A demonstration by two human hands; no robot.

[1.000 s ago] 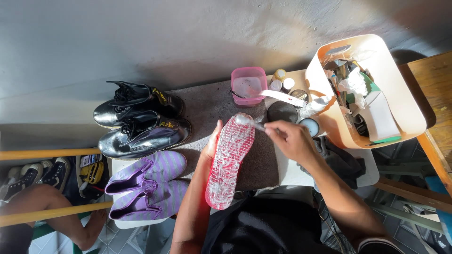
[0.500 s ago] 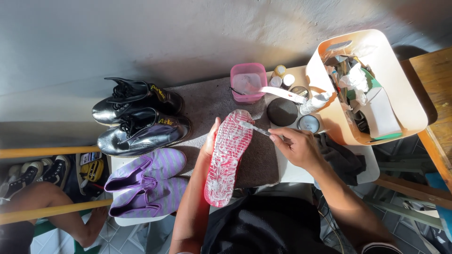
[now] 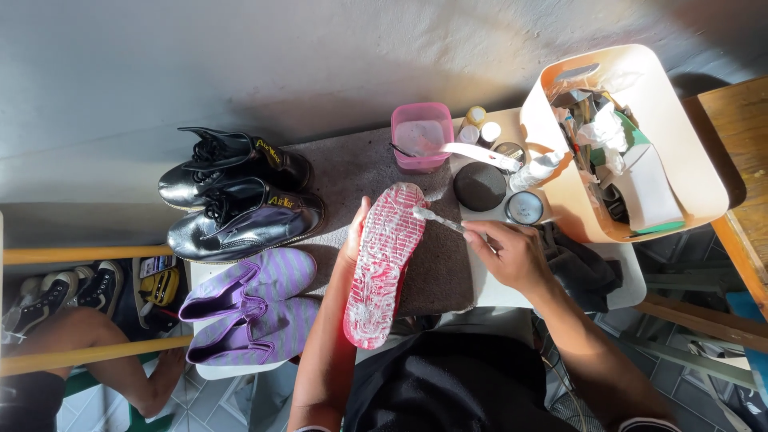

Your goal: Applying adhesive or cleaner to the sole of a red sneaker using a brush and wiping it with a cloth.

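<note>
My left hand [image 3: 354, 235] grips a shoe turned sole up; its red sole [image 3: 382, 264] is covered in white foam. My right hand [image 3: 509, 253] holds a small toothbrush [image 3: 436, 219] whose bristle end rests on the upper right edge of the sole. A pink tub [image 3: 422, 136] with soapy water and a white brush across it stands just beyond the shoe on a grey mat [image 3: 436, 264].
Two black boots [image 3: 240, 196] and a pair of purple striped slip-ons [image 3: 248, 308] lie at the left. A peach bin [image 3: 640, 152] full of supplies, round tins [image 3: 524, 207], small bottles and a dark cloth [image 3: 580, 268] sit at the right. Another person's leg [image 3: 96, 352] shows at lower left.
My right hand has drawn the toothbrush from the toe tip of the sole down to its right edge. The shoe stays held the same way.
</note>
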